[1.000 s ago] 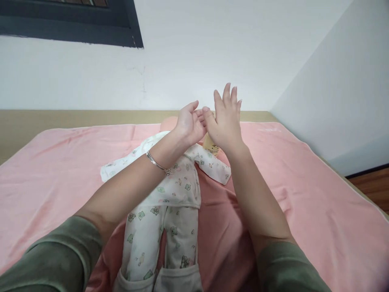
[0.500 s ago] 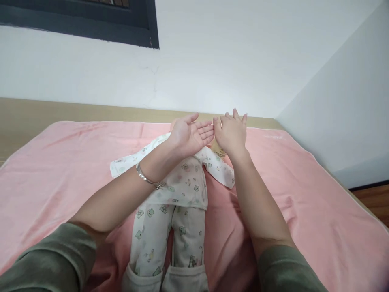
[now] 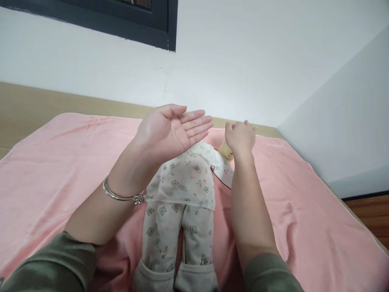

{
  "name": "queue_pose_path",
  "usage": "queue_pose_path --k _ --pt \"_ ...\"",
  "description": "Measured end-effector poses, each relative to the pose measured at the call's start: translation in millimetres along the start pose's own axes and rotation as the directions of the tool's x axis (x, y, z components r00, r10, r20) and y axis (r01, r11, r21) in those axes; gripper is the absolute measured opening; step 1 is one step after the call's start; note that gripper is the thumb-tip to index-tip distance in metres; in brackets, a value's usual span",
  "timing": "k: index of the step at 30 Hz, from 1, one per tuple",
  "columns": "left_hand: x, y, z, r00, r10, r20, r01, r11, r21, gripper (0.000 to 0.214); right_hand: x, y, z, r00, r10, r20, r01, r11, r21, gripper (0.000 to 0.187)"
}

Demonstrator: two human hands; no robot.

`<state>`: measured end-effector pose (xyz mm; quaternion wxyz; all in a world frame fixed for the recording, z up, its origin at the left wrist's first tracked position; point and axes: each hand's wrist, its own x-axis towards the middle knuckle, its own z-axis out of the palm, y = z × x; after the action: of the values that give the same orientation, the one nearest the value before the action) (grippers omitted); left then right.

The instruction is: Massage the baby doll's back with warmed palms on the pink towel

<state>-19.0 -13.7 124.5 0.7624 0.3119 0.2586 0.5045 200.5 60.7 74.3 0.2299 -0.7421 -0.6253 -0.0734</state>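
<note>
My left hand (image 3: pixel 174 129) is raised palm up over the upper part of a baby outfit, its fingers stretched out and nothing in them. To its right, apart from it, my right hand (image 3: pixel 241 137) shows its back, with fingers loosely bent and slightly apart; their tips are partly hidden. A white patterned baby top (image 3: pixel 185 178) lies over matching baby trousers (image 3: pixel 194 235) with folded cuffs. The head end of the outfit is hidden behind my left hand. A small yellowish container with dark print (image 3: pixel 225 151) lies beside the sleeve, partly covered by my right hand.
A pink blanket (image 3: pixel 304 211) with several wrinkles covers the wooden surface (image 3: pixel 45 97). A white wall (image 3: pixel 231 65) rises behind it, with a dark window frame (image 3: pixel 146 28) at upper left. Another wall stands at right, above a brown floor (image 3: pixel 370 215).
My hands have moved apart: the left came nearer and leftward, still palm up. The right shifted slightly right and down, its fingers now more bent. The view has turned slightly.
</note>
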Motion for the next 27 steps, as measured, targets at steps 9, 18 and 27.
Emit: queue_pose_path --k 9,18,27 --pt "-29 25 6.2 0.986 0.147 -0.082 -0.139 0.985 0.102 0.046 -1 8 -1 0.998 -0.039 0.042 0.039 0.999 0.008 0.052" --pt "-38 9 14.2 0.994 0.108 -0.033 -0.108 0.994 0.029 0.042 -12 2 -21 0.991 0.033 0.132 -0.043 0.996 0.074 0.061" --pt "-56 -11 35.2 0.998 -0.042 0.045 0.044 0.998 -0.045 0.038 -111 -59 -82 0.895 -0.446 0.029 0.4 0.829 0.391 0.057"
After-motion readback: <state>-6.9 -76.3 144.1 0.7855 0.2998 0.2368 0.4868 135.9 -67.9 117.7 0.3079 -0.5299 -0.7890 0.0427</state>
